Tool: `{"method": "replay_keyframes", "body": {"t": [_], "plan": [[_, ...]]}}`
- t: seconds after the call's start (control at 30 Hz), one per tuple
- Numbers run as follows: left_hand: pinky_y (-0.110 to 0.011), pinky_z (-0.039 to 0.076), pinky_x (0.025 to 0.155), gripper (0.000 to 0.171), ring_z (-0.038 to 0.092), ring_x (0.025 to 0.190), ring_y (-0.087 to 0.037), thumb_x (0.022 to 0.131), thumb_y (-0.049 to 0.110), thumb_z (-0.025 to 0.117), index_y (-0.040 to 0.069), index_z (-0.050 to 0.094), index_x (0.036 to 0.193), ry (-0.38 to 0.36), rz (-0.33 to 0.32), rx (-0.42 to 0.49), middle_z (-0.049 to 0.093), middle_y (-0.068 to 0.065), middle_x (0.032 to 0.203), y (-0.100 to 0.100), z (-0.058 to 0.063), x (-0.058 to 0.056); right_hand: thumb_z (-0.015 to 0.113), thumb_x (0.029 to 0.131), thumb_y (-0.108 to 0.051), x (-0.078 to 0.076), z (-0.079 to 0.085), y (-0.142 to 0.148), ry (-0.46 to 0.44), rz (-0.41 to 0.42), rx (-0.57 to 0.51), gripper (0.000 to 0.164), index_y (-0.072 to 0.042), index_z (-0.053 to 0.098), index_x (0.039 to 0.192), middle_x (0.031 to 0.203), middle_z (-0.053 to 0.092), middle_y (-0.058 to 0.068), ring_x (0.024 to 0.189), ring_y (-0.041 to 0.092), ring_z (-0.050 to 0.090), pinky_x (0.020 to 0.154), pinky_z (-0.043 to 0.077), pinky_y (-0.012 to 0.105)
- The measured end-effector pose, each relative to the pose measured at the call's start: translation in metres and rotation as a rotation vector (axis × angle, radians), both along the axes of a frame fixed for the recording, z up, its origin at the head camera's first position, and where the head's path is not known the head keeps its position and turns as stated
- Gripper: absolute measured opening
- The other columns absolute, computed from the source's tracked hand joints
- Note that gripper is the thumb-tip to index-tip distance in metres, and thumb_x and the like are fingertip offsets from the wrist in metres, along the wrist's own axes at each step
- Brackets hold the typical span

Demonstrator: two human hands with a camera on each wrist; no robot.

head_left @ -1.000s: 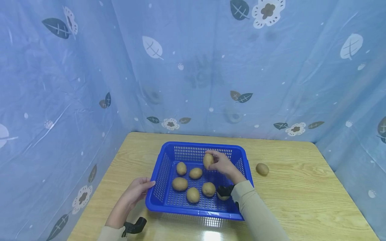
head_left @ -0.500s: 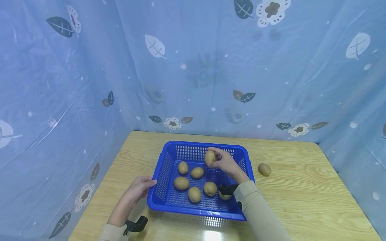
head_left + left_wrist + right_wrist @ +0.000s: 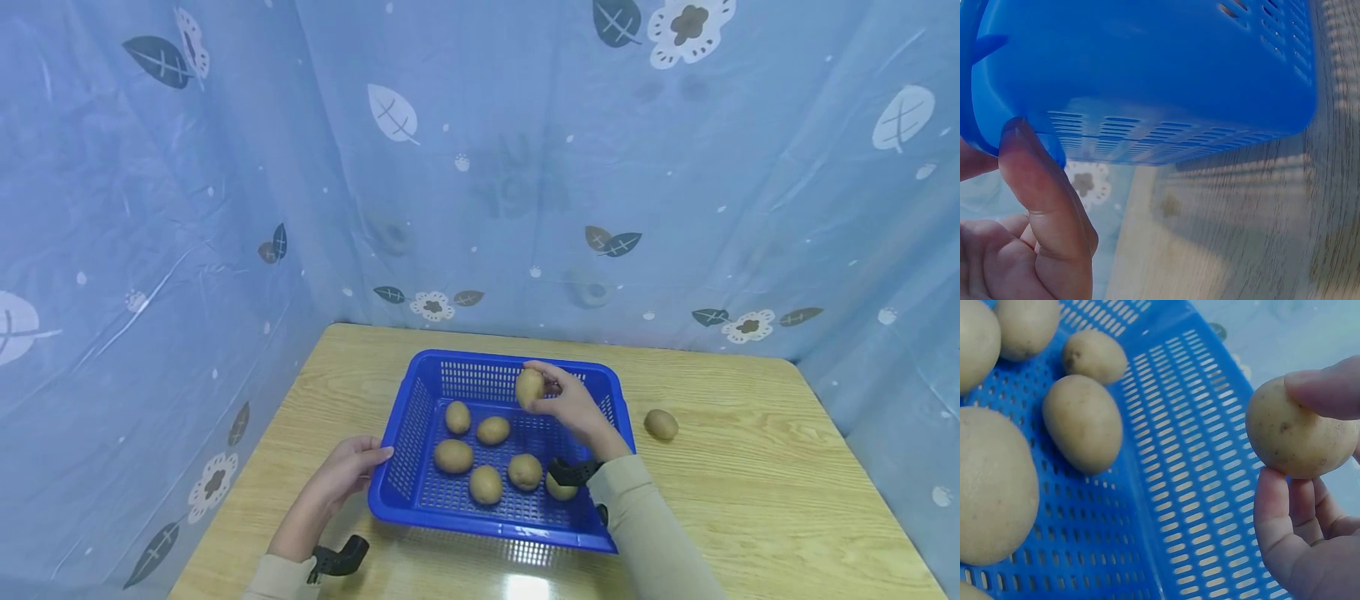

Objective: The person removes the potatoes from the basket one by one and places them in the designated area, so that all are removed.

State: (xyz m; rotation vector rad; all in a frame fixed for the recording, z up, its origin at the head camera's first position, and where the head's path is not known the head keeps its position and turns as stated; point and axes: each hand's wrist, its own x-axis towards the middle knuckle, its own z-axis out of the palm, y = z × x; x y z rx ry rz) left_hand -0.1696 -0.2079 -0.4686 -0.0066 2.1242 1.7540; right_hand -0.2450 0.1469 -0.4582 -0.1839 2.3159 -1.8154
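one speckled tan potato [image 3: 1290,442]

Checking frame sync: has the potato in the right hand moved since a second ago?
Yes. In the head view, the held potato has moved up, nearer the far edge of the table; lifted or shifted away, can't tell.

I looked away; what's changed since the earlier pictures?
The right hand and the oval tan potato it pinches have shifted slightly upward or toward the far rim of the blue perforated plastic basket. No grip changed. The left hand still holds the basket's left rim; six tan potatoes inside and the brown oval potato on the wood-grain table stayed put.
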Motion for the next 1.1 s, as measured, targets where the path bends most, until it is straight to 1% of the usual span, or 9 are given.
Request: {"method": "replay_keyframes", "body": {"t": [0.1, 0.2, 0.37, 0.5, 0.67, 0.8, 0.93, 1.0, 1.1], "plan": [[-0.026, 0.051, 0.063, 0.038, 0.066, 0.074, -0.016, 0.096, 0.020, 0.051, -0.015, 0.052, 0.110, 0.005, -0.008, 0.005, 0.070, -0.009, 0.088, 0.000, 0.000, 0.000, 0.072, 0.074, -0.002, 0.001, 0.003, 0.002, -0.005, -0.014, -0.007, 0.067, -0.024, 0.052, 0.134, 0.125, 0.052, 0.010, 0.110, 0.029, 0.050, 0.083, 0.047, 0.038], [-0.026, 0.051, 0.064, 0.038, 0.066, 0.075, -0.016, 0.096, 0.020, 0.051, -0.015, 0.052, 0.111, 0.002, -0.005, 0.004, 0.070, -0.009, 0.088, 0.000, 0.001, 0.000, 0.073, 0.075, -0.004, 0.003, 0.004, 0.004, 0.003, -0.019, -0.008, 0.067, -0.025, 0.052, 0.135, 0.123, 0.052, 0.010, 0.110, 0.029, 0.050, 0.084, 0.047, 0.038], [-0.026, 0.051, 0.064, 0.037, 0.065, 0.074, -0.015, 0.096, 0.019, 0.051, -0.015, 0.053, 0.110, -0.008, 0.006, 0.002, 0.070, -0.009, 0.087, 0.001, 0.001, 0.001, 0.072, 0.077, -0.003, 0.005, 0.005, 0.007, 0.025, -0.011, -0.019, 0.067, -0.021, 0.049, 0.137, 0.126, 0.051, 0.012, 0.113, 0.030, 0.051, 0.084, 0.048, 0.037], [-0.025, 0.050, 0.062, 0.037, 0.064, 0.072, -0.015, 0.096, 0.019, 0.051, -0.015, 0.053, 0.109, 0.004, 0.003, 0.002, 0.070, -0.008, 0.086, 0.000, 0.000, 0.001, 0.072, 0.077, -0.002, 0.007, 0.009, 0.008, 0.045, -0.020, -0.040, 0.067, -0.018, 0.049, 0.138, 0.125, 0.052, 0.014, 0.113, 0.030, 0.051, 0.084, 0.049, 0.035], [-0.025, 0.048, 0.060, 0.036, 0.063, 0.070, -0.014, 0.096, 0.019, 0.051, -0.014, 0.053, 0.108, 0.007, 0.010, -0.002, 0.069, -0.007, 0.084, 0.001, 0.000, 0.001, 0.072, 0.077, 0.000, 0.009, 0.013, 0.011, 0.062, -0.020, -0.067, 0.067, -0.016, 0.048, 0.138, 0.124, 0.048, 0.017, 0.113, 0.031, 0.050, 0.085, 0.049, 0.034], [-0.026, 0.049, 0.061, 0.036, 0.064, 0.071, -0.015, 0.096, 0.019, 0.051, -0.014, 0.053, 0.109, 0.012, 0.009, -0.007, 0.070, -0.008, 0.086, 0.000, -0.002, 0.002, 0.073, 0.078, -0.004, 0.011, 0.016, 0.014, 0.047, -0.028, -0.049, 0.067, -0.020, 0.048, 0.138, 0.125, 0.046, 0.014, 0.115, 0.030, 0.049, 0.086, 0.048, 0.036], [-0.026, 0.049, 0.062, 0.036, 0.064, 0.072, -0.015, 0.096, 0.019, 0.051, -0.014, 0.053, 0.108, 0.007, 0.009, -0.008, 0.070, -0.008, 0.086, 0.000, -0.001, 0.001, 0.074, 0.078, -0.007, 0.014, 0.020, 0.018, 0.034, -0.039, -0.031, 0.068, -0.023, 0.047, 0.138, 0.128, 0.045, 0.012, 0.119, 0.030, 0.047, 0.088, 0.047, 0.037], [-0.026, 0.049, 0.062, 0.035, 0.064, 0.072, -0.015, 0.096, 0.019, 0.051, -0.014, 0.054, 0.108, 0.007, 0.010, -0.009, 0.070, -0.008, 0.085, 0.001, 0.000, 0.001, 0.074, 0.078, -0.007, 0.015, 0.021, 0.021, 0.037, -0.047, -0.031, 0.068, -0.023, 0.047, 0.138, 0.129, 0.045, 0.012, 0.119, 0.030, 0.047, 0.088, 0.047, 0.037], [-0.026, 0.048, 0.062, 0.036, 0.064, 0.073, -0.016, 0.096, 0.020, 0.051, -0.014, 0.054, 0.108, 0.008, 0.011, -0.012, 0.070, -0.008, 0.086, 0.001, 0.000, 0.001, 0.073, 0.078, -0.006, 0.015, 0.022, 0.025, 0.056, -0.056, -0.034, 0.068, -0.020, 0.047, 0.139, 0.129, 0.046, 0.014, 0.116, 0.029, 0.049, 0.086, 0.047, 0.034]]}}
